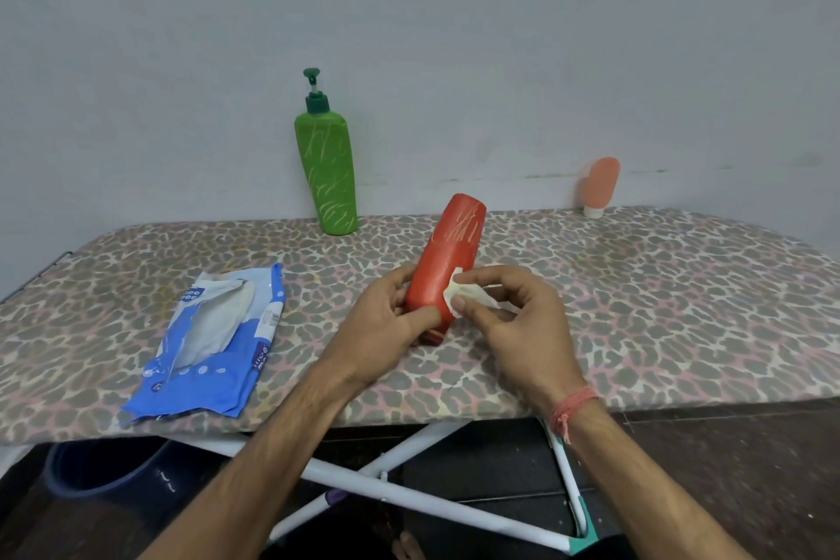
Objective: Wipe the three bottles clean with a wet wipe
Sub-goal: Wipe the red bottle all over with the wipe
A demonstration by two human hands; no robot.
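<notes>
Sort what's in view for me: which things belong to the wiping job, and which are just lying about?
Job: red bottle in left hand; wet wipe in right hand; green pump bottle; small pink bottle; wipes pack.

Lying about: dark bucket under the ironing board.

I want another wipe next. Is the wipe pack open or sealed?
Open. The wipe pack lies flat on the board with its flap peeled back, white showing inside.

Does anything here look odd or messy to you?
Yes. The green pump bottle and the red bottle carry pale yellowish scribble marks. The blue wipes pack lies torn open and crumpled. The small peach tube stands cap-down against the wall.
</notes>
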